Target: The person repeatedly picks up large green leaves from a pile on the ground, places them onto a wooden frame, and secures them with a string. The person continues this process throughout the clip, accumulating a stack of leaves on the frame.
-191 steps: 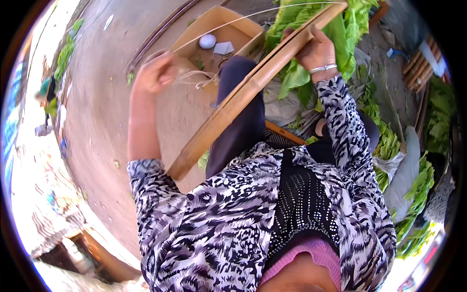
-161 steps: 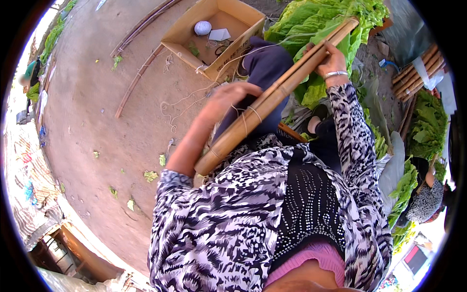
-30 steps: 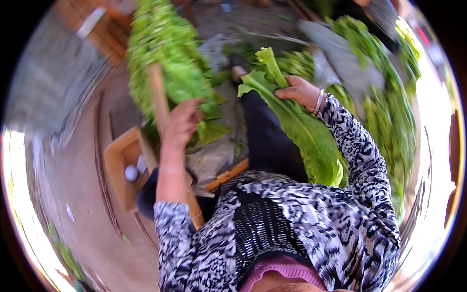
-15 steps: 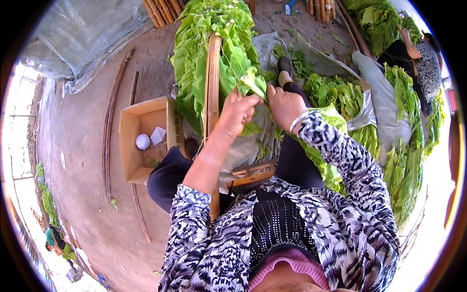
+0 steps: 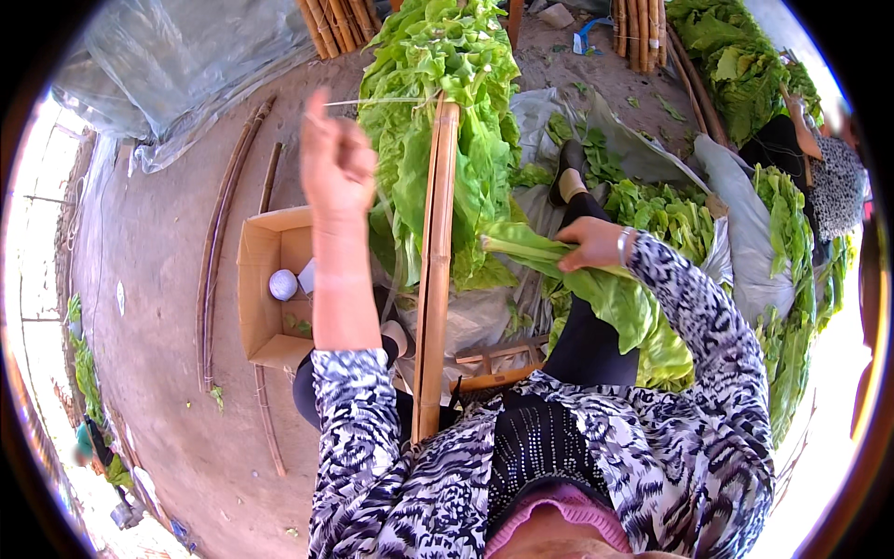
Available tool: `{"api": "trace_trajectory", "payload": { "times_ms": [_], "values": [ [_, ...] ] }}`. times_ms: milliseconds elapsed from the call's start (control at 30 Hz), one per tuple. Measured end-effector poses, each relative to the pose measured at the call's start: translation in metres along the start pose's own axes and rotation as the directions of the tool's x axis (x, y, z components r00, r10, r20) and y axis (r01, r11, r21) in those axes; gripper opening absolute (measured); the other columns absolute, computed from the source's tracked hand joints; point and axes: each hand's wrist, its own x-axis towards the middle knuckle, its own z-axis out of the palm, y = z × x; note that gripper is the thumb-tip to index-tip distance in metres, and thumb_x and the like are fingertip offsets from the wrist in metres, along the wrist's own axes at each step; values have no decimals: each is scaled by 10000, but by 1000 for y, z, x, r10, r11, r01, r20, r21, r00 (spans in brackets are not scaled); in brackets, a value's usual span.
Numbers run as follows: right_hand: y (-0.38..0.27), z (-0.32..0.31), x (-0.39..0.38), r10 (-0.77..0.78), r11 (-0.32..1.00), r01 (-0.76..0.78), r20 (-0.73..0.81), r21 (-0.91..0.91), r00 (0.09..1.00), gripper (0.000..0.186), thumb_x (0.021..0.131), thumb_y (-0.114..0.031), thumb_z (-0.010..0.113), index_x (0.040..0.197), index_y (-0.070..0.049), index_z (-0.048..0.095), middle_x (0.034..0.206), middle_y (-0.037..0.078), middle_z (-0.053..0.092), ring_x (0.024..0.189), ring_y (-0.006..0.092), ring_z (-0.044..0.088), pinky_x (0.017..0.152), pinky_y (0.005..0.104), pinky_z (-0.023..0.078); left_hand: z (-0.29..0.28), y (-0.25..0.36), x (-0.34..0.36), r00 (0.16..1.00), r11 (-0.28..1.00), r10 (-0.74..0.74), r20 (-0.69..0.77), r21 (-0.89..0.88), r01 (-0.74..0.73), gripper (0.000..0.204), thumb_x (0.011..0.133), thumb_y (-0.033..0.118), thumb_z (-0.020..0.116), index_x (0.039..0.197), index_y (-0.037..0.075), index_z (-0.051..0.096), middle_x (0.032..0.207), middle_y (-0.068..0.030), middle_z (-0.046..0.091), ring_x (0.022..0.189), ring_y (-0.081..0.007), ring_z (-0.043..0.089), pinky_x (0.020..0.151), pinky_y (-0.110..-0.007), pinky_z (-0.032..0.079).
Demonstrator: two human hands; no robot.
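Note:
My left hand (image 5: 341, 163) is raised left of the leaf bundle, fingers curled and a little blurred. From it a thin white string (image 5: 396, 100) runs taut to the bamboo pole (image 5: 438, 242). That pole slants up from my lap, and large green leaves (image 5: 396, 65) hang in a thick row about its far end. My right hand (image 5: 596, 244) is closed round the pale stems of several broad green leaves (image 5: 615, 303). Their stem ends point left toward the pole, and their blades droop over my right leg.
A cardboard box (image 5: 265, 349) with a white ball of string (image 5: 282, 284) stands left of my legs. Thin poles (image 5: 223, 224) lie on the floor beyond it. At right are leaf piles (image 5: 661, 214) on plastic sheeting (image 5: 745, 242). Another person (image 5: 832, 186) sits at far right.
My hands have moved apart from beside the pole: the left up and left, drawing the string out, the right to the right with leaves in it. The pole has shifted right in view.

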Motion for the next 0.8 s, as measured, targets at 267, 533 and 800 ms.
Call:
{"api": "trace_trajectory", "payload": {
  "times_ms": [267,533,800],
  "values": [
    [-23,-9,193,-15,996,58,-542,63,840,465,725,-281,653,1116,-35,605,1004,196,640,940,317,615,859,367,460,-116,-33,-30,759,659,-415,-501,410,631,255,921,251,451,832,37,557,457,17,364,304,-90,273,287,-250,188],
    [-1,18,264,-443,724,687,-717,68,538,119,729,-137,648,837,-87,654,775,98,634,713,292,605,647,359,506,-122,-69,65,542,272,-510,-668,473,838,222,836,288,517,687,127,493,453,65,331,339,-73,223,335,-258,128],
    [-12,-9,268,-44,969,236,-888,74,459,256,723,-276,636,907,-100,648,699,137,618,657,328,596,591,368,493,39,-66,81,787,411,-546,287,910,-46,211,797,243,548,701,59,583,522,-39,491,517,-157,492,490,-297,387]
  ]
}}
